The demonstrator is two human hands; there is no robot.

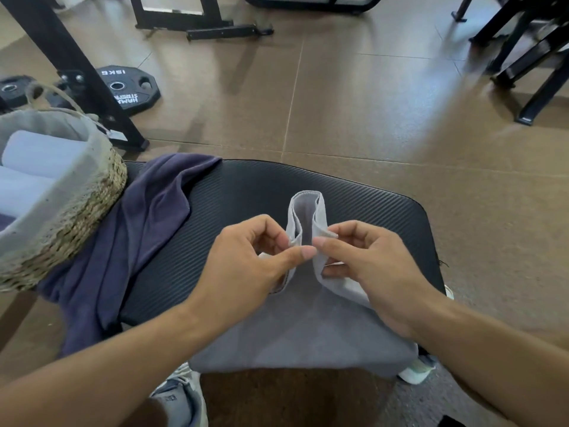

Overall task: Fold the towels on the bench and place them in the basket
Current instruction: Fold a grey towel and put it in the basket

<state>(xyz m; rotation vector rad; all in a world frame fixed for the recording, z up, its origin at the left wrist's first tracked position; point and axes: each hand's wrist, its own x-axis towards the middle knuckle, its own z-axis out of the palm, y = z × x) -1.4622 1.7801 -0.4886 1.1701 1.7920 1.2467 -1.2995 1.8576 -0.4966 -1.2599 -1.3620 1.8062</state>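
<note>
In the head view, the soft grey cloth towel [295, 331] lies on the black ribbed padded table [354, 204], with its near part hanging over the near edge and its far part lifted into a narrow standing loop. The left hand [258, 260] and the right hand [366, 257] meet just above the middle of the towel, and each one pinches an edge of the cloth between thumb and first fingers [308, 251], so both are closed on the towel. To do this fold well, I think both edges should be held at the same height and brought together evenly, then laid flat so that the corners match and no crease stays inside. Both forearms come in from the bottom corners of the picture, the wrists are nearly straight, and the other fingers are curled loosely. A dark purple crumpled towel [135, 235] waits on the left side of the table, partly under the round woven straw basket with grey lining [77, 208], where pale rolled towels [43, 152] lie inside.
</note>
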